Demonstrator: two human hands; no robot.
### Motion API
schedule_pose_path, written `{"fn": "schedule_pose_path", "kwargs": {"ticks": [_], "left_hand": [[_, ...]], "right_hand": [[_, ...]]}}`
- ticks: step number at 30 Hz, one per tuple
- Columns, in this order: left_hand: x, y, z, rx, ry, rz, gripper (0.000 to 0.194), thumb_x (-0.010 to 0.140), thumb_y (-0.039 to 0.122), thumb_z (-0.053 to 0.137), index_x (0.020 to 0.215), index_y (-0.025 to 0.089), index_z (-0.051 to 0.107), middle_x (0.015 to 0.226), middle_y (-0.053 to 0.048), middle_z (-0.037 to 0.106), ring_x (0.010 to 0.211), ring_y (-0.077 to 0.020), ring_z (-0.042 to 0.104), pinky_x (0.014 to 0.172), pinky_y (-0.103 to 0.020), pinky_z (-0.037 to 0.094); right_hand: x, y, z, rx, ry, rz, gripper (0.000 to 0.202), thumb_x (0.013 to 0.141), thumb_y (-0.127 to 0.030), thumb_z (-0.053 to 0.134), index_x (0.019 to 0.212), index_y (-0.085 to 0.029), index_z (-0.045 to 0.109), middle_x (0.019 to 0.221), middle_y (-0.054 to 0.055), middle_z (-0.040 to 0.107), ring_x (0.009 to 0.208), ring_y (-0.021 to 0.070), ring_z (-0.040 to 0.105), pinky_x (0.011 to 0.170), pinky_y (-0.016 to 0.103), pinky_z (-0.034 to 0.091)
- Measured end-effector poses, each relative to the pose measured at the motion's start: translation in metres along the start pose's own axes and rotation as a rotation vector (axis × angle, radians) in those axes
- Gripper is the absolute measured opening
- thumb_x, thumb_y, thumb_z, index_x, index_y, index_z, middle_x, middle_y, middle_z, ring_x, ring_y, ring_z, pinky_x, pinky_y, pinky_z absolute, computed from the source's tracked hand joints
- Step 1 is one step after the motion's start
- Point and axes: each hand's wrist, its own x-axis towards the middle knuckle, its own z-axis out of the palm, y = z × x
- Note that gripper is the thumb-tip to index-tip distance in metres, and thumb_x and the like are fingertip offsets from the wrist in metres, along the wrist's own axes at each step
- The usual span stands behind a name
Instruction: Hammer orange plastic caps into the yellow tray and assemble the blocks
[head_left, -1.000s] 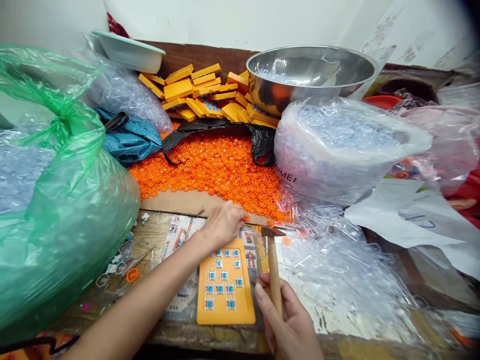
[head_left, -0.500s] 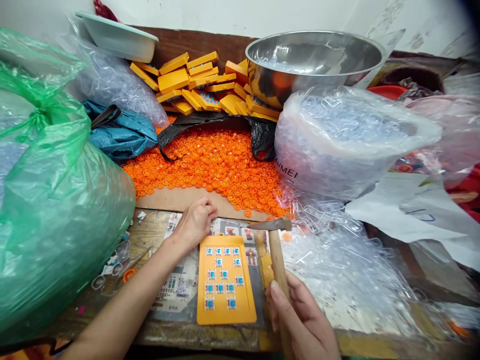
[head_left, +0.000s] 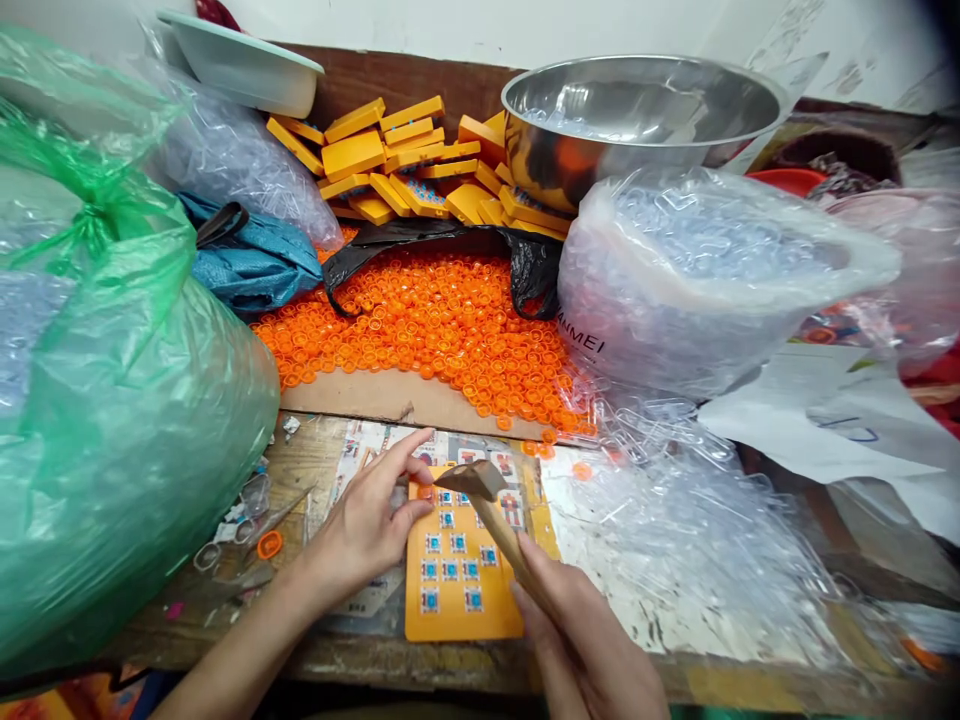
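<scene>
The yellow board [head_left: 442, 625] lies flat on the table with several small blue-and-white square pieces [head_left: 457, 543] set in its face. At the board's upper left corner, my left hand [head_left: 375, 510] pinches a small orange ring-shaped cap [head_left: 425, 492] over one of the squares, thumb and a finger either side of it. My right hand [head_left: 581, 625] is wrapped around the wooden handle of a hammer [head_left: 499, 525]. The hammer's metal head hangs over the top of the board, just right of my left fingertips, and hides some squares.
Behind the board spreads a heap of orange caps [head_left: 420, 320], with stacked yellow boards [head_left: 352, 155] beyond. A green plastic bag [head_left: 150, 430] bulges at left. On the right are loose clear plastic pieces [head_left: 697, 530], a filled white bag [head_left: 637, 310] and a steel bowl [head_left: 585, 165].
My left hand has come back from the edge of the cap heap to the board's upper left corner, with an orange cap. The hammer has swung left over the board.
</scene>
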Motion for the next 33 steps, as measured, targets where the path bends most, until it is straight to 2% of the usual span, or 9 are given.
{"fn": "schedule_pose_path", "kwargs": {"ticks": [4, 8, 13, 18, 20, 22, 24, 27, 33], "left_hand": [[-0.001, -0.004, 0.005, -0.054, 0.061, -0.019, 0.059, 0.083, 0.016, 0.057, 0.138, 0.023, 0.038, 0.096, -0.002, 0.068, 0.099, -0.0196, 0.062, 0.097, -0.041, 0.043], [-0.003, -0.003, 0.008, -0.051, 0.073, -0.003, 0.06, 0.082, 0.016, 0.058, 0.139, 0.023, 0.037, 0.094, -0.002, 0.071, 0.097, -0.0195, 0.064, 0.099, -0.042, 0.042], [-0.003, -0.005, 0.011, -0.118, 0.15, -0.051, 0.059, 0.08, 0.017, 0.061, 0.135, 0.019, 0.04, 0.088, -0.001, 0.073, 0.098, -0.0178, 0.065, 0.096, -0.036, 0.048], [-0.005, -0.002, 0.005, -0.072, 0.124, -0.059, 0.058, 0.08, 0.018, 0.063, 0.134, 0.018, 0.043, 0.089, -0.002, 0.074, 0.095, -0.0183, 0.067, 0.094, -0.038, 0.051], [0.0, 0.008, 0.004, 0.018, 0.112, -0.004, 0.052, 0.078, 0.019, 0.066, 0.129, 0.019, 0.051, 0.096, -0.004, 0.073, 0.095, -0.0199, 0.067, 0.092, -0.039, 0.052], [0.013, 0.024, 0.009, 0.155, 0.08, 0.118, 0.035, 0.081, 0.02, 0.065, 0.116, 0.018, 0.063, 0.105, -0.008, 0.072, 0.099, -0.0216, 0.065, 0.091, -0.039, 0.052], [0.036, 0.041, 0.022, 0.313, -0.038, 0.251, 0.02, 0.089, 0.018, 0.056, 0.104, 0.016, 0.069, 0.108, -0.01, 0.071, 0.101, -0.0216, 0.064, 0.091, -0.037, 0.052], [0.076, 0.057, 0.05, 0.494, -0.287, 0.309, 0.023, 0.088, 0.008, 0.05, 0.09, 0.016, 0.072, 0.098, -0.008, 0.073, 0.095, -0.0223, 0.065, 0.087, -0.036, 0.052], [0.111, 0.056, 0.083, 0.594, -0.385, 0.27, 0.023, 0.08, 0.002, 0.05, 0.09, 0.011, 0.069, 0.099, -0.014, 0.067, 0.096, -0.0271, 0.063, 0.078, -0.036, 0.053]], "right_hand": [[0.002, -0.001, -0.002, -0.03, -0.079, -0.06, 0.058, 0.094, -0.006, 0.042, 0.146, -0.032, 0.039, 0.115, 0.005, 0.066, 0.094, 0.0137, 0.07, 0.079, 0.021, 0.056], [0.001, 0.0, -0.008, -0.044, -0.019, -0.143, 0.064, 0.091, -0.002, 0.046, 0.147, -0.03, 0.037, 0.115, 0.006, 0.065, 0.097, 0.013, 0.068, 0.076, 0.018, 0.056], [-0.002, 0.002, -0.004, -0.04, -0.081, -0.06, 0.06, 0.093, -0.003, 0.042, 0.146, -0.03, 0.039, 0.114, 0.006, 0.064, 0.095, 0.0131, 0.068, 0.076, 0.02, 0.056], [0.004, -0.007, -0.006, 0.034, 0.114, -0.101, 0.058, 0.088, -0.004, 0.053, 0.14, -0.031, 0.048, 0.112, 0.004, 0.068, 0.095, 0.0144, 0.068, 0.075, 0.02, 0.056], [0.006, -0.011, -0.005, 0.099, 0.274, 0.092, 0.044, 0.088, -0.014, 0.059, 0.128, -0.033, 0.06, 0.111, 0.001, 0.07, 0.096, 0.0173, 0.068, 0.077, 0.024, 0.057], [0.008, -0.013, -0.005, 0.232, 0.428, 0.43, 0.036, 0.086, -0.029, 0.066, 0.122, -0.03, 0.064, 0.111, 0.001, 0.071, 0.081, 0.0171, 0.069, 0.065, 0.025, 0.057], [0.01, -0.012, -0.007, 0.413, 0.513, 0.686, 0.052, 0.079, -0.038, 0.073, 0.127, -0.026, 0.059, 0.107, 0.004, 0.07, 0.057, 0.0113, 0.062, 0.047, 0.023, 0.051], [0.011, -0.008, -0.014, 0.613, 0.561, 0.782, 0.071, 0.071, -0.039, 0.081, 0.133, -0.023, 0.051, 0.092, 0.001, 0.067, 0.042, 0.0055, 0.05, 0.036, 0.021, 0.043], [0.001, -0.006, -0.017, 0.639, 0.636, 0.833, 0.071, 0.067, -0.037, 0.084, 0.129, -0.02, 0.053, 0.091, 0.001, 0.067, 0.043, 0.0056, 0.051, 0.037, 0.021, 0.042]]}}
